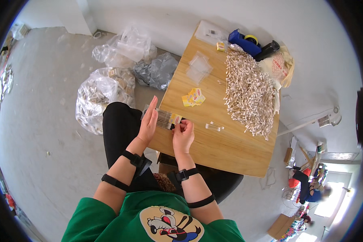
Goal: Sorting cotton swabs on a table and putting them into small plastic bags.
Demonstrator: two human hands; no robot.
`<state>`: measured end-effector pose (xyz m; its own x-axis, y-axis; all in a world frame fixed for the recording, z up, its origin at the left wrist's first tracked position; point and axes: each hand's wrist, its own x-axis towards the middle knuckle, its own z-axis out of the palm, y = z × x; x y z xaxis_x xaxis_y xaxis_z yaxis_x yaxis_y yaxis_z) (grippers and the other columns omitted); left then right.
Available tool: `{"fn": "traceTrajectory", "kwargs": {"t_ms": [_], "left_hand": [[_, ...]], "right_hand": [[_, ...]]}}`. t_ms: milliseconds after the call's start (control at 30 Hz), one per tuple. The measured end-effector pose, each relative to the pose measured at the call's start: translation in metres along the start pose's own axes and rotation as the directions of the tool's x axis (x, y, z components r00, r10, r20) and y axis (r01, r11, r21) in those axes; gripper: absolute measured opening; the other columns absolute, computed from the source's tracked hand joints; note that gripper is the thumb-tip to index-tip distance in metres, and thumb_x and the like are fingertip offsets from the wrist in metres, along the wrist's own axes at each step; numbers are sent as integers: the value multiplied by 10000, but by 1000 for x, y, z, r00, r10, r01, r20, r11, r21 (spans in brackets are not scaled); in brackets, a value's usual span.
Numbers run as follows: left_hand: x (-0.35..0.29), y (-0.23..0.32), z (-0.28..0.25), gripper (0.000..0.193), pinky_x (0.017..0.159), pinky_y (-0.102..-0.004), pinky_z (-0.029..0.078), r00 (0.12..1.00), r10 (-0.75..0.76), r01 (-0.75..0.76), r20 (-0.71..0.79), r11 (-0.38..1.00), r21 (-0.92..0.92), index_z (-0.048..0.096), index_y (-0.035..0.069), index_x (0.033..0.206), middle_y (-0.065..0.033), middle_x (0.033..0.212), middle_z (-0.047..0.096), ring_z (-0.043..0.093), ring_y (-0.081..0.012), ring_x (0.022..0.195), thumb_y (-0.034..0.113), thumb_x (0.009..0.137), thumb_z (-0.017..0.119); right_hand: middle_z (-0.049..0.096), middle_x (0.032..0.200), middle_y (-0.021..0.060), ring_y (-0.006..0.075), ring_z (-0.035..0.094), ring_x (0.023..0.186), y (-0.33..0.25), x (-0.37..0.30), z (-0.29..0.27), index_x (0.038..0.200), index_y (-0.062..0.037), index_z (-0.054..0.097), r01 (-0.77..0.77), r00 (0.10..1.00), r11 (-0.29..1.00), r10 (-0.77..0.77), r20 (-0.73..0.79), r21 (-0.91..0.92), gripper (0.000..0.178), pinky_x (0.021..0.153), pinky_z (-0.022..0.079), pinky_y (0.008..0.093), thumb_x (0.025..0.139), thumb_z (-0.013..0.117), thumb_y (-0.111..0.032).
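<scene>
My right hand (183,135) pinches one end of a small clear packet of cotton swabs (165,119) with a yellow label, at the near left edge of the wooden table (213,145). Against the packet's other end my left hand (148,121) is pressed flat, fingers straight and together. A large heap of loose cotton swabs (248,90) lies at the table's right side. A few loose swabs (214,126) rest just right of my hands. Yellow paper labels (193,98) and clear empty bags (199,67) lie further out.
A blue tape dispenser (245,41) and a black object (268,49) sit at the table's far end. Clear plastic sacks of filled packets (103,97) and a grey bag (156,71) stand on the floor to the left. Another person (310,191) sits at lower right.
</scene>
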<state>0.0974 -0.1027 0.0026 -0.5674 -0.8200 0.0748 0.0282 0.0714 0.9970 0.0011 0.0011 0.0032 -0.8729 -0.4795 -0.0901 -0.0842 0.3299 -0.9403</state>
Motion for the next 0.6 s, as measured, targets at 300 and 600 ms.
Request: {"fn": "traceTrajectory", "kwargs": {"t_ms": [300,600], "left_hand": [[2,-2,2,611,1195,-352,173,996,-87,87,16,946,-314,297,-34,1494,-125,1566,306,260,-235,1456,401,1067,331],[1,-8,4,558,1180,-330,192,996,-89,82,4,904,-419,315,-23,1493,-122,1553,339,283,-233,1449,346,1075,331]], "right_hand": [[660,700,98,252,642,630,-17,-6,9,987,-32,571,13,999,983,-19,-34,-181,186,615,496,368,888,673,-152],[648,683,66,177,613,591,-1,-7,4,1001,-18,568,-34,999,982,36,10,-186,205,572,479,319,872,683,-128]]}}
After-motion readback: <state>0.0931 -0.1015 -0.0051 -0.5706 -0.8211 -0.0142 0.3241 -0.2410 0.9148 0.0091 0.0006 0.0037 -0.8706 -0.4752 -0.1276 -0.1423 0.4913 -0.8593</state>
